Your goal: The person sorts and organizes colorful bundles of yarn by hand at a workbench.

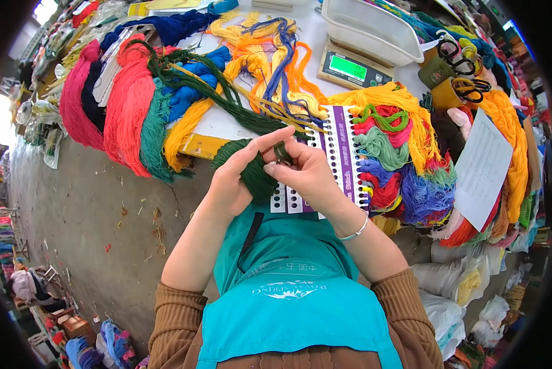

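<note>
A bundle of dark green thread [259,183] hangs from my left hand [234,178], its fingers curled round the top of it. Close beside it, my right hand [307,171] pinches a small loop of the same dark green thread between thumb and fingers. The fingertips of both hands nearly meet. Long dark green strands [242,120] run from behind the hands across the table to the upper left. Just beyond and under my right hand lie white and purple cards [348,154] with rows of punched holes.
Coloured skeins hang over the table edge at left, including a coral skein [128,104]. A scale [356,69] with a lit green display carries a white tray [374,31]. Scissors [470,89] stand in a yellow cup at right, near a paper sheet [482,166] and piled threads.
</note>
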Available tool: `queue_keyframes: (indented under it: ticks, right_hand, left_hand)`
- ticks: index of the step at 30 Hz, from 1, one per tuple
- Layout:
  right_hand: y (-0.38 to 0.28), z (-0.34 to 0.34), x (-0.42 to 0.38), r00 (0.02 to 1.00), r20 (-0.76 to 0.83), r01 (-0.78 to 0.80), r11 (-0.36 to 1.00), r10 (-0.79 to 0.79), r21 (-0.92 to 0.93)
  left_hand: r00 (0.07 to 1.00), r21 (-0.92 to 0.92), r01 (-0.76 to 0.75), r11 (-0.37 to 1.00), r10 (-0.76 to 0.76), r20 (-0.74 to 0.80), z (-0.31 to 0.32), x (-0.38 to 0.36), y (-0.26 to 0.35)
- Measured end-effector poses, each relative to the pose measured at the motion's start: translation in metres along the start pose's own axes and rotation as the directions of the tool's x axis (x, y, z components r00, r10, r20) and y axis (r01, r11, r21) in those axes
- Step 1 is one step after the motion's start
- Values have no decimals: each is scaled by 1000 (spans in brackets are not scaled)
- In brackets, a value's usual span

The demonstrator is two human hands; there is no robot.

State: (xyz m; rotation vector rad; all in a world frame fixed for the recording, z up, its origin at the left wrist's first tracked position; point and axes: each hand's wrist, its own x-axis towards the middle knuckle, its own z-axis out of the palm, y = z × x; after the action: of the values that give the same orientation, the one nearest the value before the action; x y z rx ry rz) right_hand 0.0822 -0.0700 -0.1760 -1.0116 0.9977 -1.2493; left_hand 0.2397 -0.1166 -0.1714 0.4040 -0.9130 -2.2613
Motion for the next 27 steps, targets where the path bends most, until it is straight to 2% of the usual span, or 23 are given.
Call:
queue_keyframes:
  ticks: [3, 5, 6, 8, 14, 19, 23, 27]
  right_hand:
    - [3, 0, -2, 999, -25, -23, 997, 21, -78]
    - [-3, 0, -3, 989, -62, -119, 979, 131, 164]
    - [-3, -3, -3, 989, -62, -120, 979, 131, 164]
    - [0, -7, -2, 983, -20, -166, 926, 184, 339]
    - [5, -12, -2, 990, 4, -132, 896, 144, 423]
    - [5, -12, -1, 991, -1, -123, 928, 132, 353]
    - [4, -13, -1, 991, -29, -116, 948, 130, 298]
    - [-5, -16, 1, 987, 14, -156, 921, 161, 357]
  left_hand:
    - [999, 35, 12, 999, -10, -52, -1, -1, -2]
    - [997, 28, 13, 1000, -11, -77, -2, -2, -2]
    - [996, 9, 9, 1000, -9, -83, -2, -3, -1]
    - [995, 6, 8, 1000, -7, -104, 3, -3, 2]
    - [979, -40, 20, 999, -28, -204, 1, -4, 2]
    - [960, -18, 40, 999, -43, -276, -10, -7, 0]
    - [956, 47, -6, 999, 20, -293, -5, -8, 0]
    - [959, 74, -38, 997, 57, -279, -9, -7, -2]
